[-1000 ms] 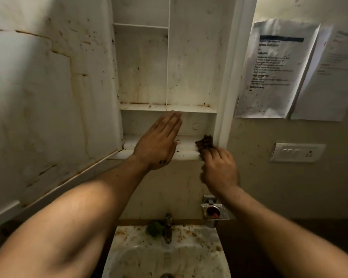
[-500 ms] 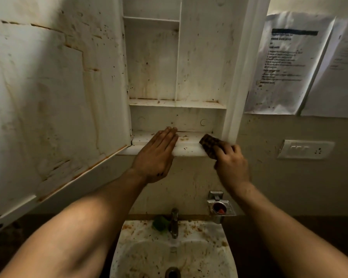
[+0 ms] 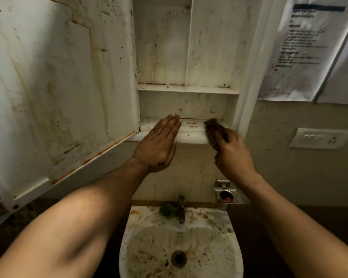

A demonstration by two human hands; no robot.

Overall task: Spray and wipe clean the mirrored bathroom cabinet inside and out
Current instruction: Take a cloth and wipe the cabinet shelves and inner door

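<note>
The cabinet [image 3: 163, 47] hangs open above the sink [image 3: 127, 243], its door [image 3: 58, 87] swung out to the left, and the work is on the bottom shelf [image 3: 191, 135]. The right hand [image 3: 232, 155] has its grip clenched around a dark cloth [image 3: 213, 130], which is pressed on the shelf's front lip near the right-hand wall. The left hand [image 3: 159, 145] lies flat with straight fingers, its grip released, on the shelf's left half. Brown specks show on the shelf between the two hands. To do this step well, I judge the cloth should be drawn leftward along the whole lip and pushed into the back joint where grime lines it. The left hand should lift clear as the cloth comes. The cloth looks soiled, so turning it to a cleaner face would help. The stained upper compartments and the door look not yet wiped.
</note>
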